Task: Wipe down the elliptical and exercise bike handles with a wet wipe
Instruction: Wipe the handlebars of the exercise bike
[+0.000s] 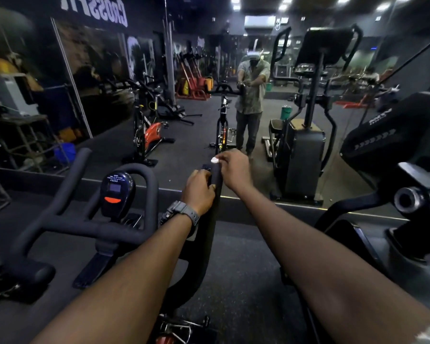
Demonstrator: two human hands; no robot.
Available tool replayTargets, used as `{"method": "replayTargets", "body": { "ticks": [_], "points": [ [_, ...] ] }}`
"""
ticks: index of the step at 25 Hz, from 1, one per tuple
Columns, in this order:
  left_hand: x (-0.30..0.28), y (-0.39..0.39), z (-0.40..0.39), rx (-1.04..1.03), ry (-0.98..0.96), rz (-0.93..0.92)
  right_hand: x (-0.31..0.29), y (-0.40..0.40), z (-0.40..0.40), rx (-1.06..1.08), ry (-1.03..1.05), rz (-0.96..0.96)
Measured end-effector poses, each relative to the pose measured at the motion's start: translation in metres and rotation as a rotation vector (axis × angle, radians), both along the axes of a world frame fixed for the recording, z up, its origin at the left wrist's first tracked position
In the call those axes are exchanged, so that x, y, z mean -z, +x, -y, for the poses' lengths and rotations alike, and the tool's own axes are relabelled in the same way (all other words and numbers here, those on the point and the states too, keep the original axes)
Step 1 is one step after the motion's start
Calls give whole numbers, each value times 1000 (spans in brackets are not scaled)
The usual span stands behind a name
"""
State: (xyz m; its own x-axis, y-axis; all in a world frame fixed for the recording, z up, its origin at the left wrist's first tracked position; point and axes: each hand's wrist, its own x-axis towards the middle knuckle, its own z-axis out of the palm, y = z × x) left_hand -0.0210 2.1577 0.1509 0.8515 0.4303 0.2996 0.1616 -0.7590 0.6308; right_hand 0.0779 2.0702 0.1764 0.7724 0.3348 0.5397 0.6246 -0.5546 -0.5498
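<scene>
Right at the far tip of the bike's right handle (212, 194) is where we are: our left hand (199, 193) is wrapped around the grip just below the end, fingers curled round it, steadying the bar. Our right hand (235, 170) sits at the very top with the wet wipe (214, 160) pinched between thumb and fingertips; only a small white wad of it shows, touching the end of the grip.

So the step in hand looks like finishing off the tip of this handle. A few thoughts on doing it well: we'd open the wipe out rather than dab with a little ball, since a bunched wipe only cleans a narrow patch. Wrap it round the grip and twist while pulling along the foam, so the underside gets done too. The left hand is covering a stretch of the grip, so that part needs its own pass once we shift hold.

After that, the curved left handle (67, 184) and the loop round the console (116, 192) look untouched, judging by where we are. The elliptical (392, 150) is close by on our right, reflected in the mirror (184, 135) ahead.
</scene>
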Motion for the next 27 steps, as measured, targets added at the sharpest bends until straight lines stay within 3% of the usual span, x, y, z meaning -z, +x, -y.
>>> {"method": "replayTargets", "body": {
  "ticks": [2,5,10,14,17,20,24,27],
  "points": [
    [-1,3,0,-11,12,1,1,27,3,-118,42,-219],
    [-2,6,1,-10,18,10,26,28,13,-297,391,-609],
    [-8,6,-1,3,80,-42,29,24,2,-433,790,-889],
    [-4,3,1,-19,84,-19,79,-26,12,-454,971,-1164],
    [-3,-1,1,-30,86,-1,81,-25,7,-411,945,-1186],
    [0,-8,0,-13,52,-22,72,-20,-1,-342,1099,-1191],
    [3,-22,-3,38,-18,-43,114,-79,13,-438,1032,-1262],
    [9,-31,-5,78,-39,-61,105,-62,11,-375,1009,-1198]
  ]
}}
